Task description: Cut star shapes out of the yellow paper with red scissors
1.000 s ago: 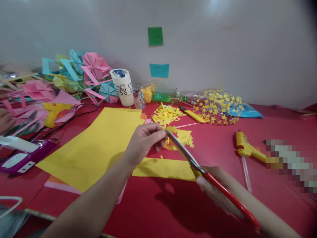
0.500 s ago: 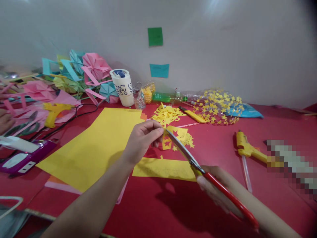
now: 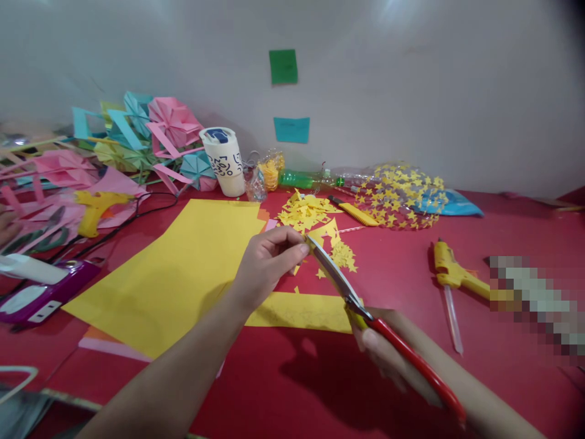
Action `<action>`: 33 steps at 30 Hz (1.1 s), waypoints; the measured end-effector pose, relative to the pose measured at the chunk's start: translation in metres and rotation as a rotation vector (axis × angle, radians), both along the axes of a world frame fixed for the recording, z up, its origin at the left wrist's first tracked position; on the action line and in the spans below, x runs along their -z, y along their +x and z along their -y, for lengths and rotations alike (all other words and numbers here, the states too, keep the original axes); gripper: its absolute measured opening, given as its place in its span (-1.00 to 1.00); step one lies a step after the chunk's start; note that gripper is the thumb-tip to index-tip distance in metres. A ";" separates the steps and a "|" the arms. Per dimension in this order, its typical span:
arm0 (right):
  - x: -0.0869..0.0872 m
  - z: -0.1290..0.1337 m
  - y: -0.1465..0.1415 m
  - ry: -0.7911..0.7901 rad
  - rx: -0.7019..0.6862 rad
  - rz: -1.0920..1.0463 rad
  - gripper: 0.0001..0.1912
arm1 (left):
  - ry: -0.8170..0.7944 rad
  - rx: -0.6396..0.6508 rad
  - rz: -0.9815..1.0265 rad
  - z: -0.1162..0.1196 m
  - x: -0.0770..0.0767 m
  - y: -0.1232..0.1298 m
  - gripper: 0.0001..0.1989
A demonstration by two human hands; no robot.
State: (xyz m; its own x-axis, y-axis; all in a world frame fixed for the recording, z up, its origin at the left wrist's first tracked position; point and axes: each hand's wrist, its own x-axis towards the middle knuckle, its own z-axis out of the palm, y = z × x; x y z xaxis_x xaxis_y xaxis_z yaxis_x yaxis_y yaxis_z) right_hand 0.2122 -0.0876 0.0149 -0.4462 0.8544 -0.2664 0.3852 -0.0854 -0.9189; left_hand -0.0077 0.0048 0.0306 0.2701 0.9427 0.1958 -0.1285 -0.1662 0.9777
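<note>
My left hand (image 3: 269, 259) is closed in a pinch on a piece of yellow paper (image 3: 319, 234) with cut-out gaps, mostly hidden by the fingers. My right hand (image 3: 388, 344) grips red-handled scissors (image 3: 414, 360), their blades reaching up and left to the paper beside my left fingertips. Small yellow paper stars (image 3: 343, 256) lie in a pile just beyond the blades. Below the hands lies a yellow paper strip (image 3: 297, 312) with faint drawn marks. A large yellow sheet (image 3: 183, 268) spreads under and left of my left forearm.
Yellow scraps (image 3: 301, 210), a yellow cutter knife (image 3: 354, 211) and a star-covered clear bottle (image 3: 402, 195) lie behind. Glue guns are at right (image 3: 450, 268) and left (image 3: 94, 210). A white tumbler (image 3: 225, 164) stands near paper flowers (image 3: 173, 122). Another person's hand (image 3: 7, 225) shows at far left.
The scissors and my right hand have shifted slightly left, the tips staying by my left fingertips. The held paper has turned, and less of it shows below my left hand.
</note>
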 end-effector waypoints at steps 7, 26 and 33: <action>0.021 0.006 0.001 -0.015 0.126 0.029 -0.50 | 0.058 -0.075 -0.001 0.001 0.002 0.002 -0.90; 0.006 0.002 -0.015 -0.126 0.188 0.001 -0.54 | 0.035 -0.043 0.032 0.004 0.002 0.008 -0.86; 0.018 0.000 -0.011 -0.159 0.346 -0.109 -0.47 | -0.129 -0.011 0.084 -0.002 0.005 0.006 -0.88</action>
